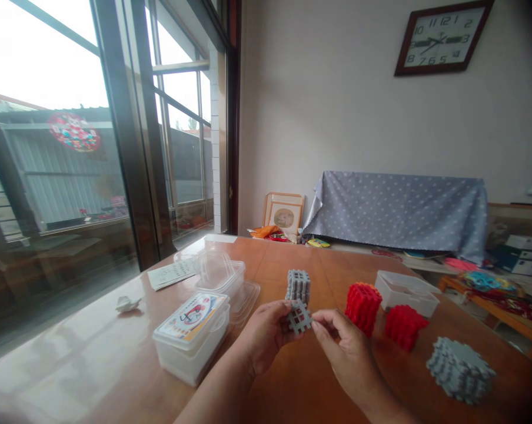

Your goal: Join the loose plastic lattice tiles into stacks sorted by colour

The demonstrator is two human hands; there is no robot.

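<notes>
My left hand [268,330] is closed around a grey interlocking plastic tile [299,318], a square piece with notched edges and openings in its middle. At its right edge, the thumb and forefinger of my right hand [343,347] pinch together on the corner. Just behind stands a stack of grey openwork tiles [298,284]. Beyond my right hand rise a tall stack of red tiles [363,309] and a shorter red stack [405,327]. Solid grey tiles [461,368] are piled at the right.
On the left are a lidded plastic box with a picture label [190,335], an open clear container [222,274], loose lids, a printed sheet [173,272] and crumpled paper [127,304]. Another clear container [407,294] sits behind the red stacks. All rest on the brown table [270,265].
</notes>
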